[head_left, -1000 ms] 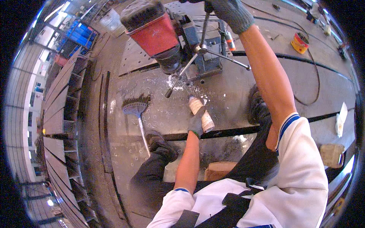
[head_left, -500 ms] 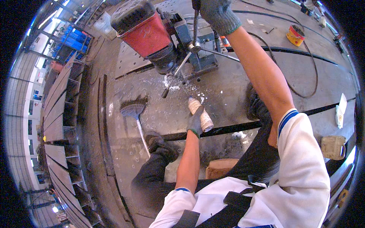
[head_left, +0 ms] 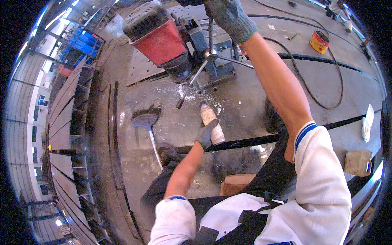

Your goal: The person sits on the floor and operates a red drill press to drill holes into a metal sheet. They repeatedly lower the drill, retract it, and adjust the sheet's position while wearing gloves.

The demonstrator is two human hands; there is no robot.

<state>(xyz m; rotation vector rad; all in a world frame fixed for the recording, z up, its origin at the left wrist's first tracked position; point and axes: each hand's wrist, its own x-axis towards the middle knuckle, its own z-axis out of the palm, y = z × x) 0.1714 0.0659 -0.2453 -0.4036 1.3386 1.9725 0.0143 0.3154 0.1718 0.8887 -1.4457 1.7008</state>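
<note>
My left hand (head_left: 206, 134), in a dark glove, is closed around a beige, wrapped-looking bottle (head_left: 208, 116) with a narrow dark tip. The bottle lies low over the steel plate, its tip toward the drill. My right hand (head_left: 230, 18), in a grey knitted glove, is raised at the top of the picture, fingers wrapped round the upper feed handle (head_left: 210, 34) of a drill press with a red motor housing (head_left: 160, 42). Another spoke of that handle, with a black knob (head_left: 179, 103), points down toward the plate. Pale chips and shavings (head_left: 188, 93) lie beneath the drill.
A broom (head_left: 145, 121) lies on the plate at the left, near my foot. Dark slots cross the plates. A black cable (head_left: 310, 96) loops at the right, near a yellow-red bucket (head_left: 319, 42). A beige jerrycan (head_left: 357, 162) stands at the far right; steel beams (head_left: 65, 130) line the left.
My left hand and the bottle have shifted slightly left and toward me, with the elbow swung outward. My right hand stays on the feed handle. The view has shifted slightly.
</note>
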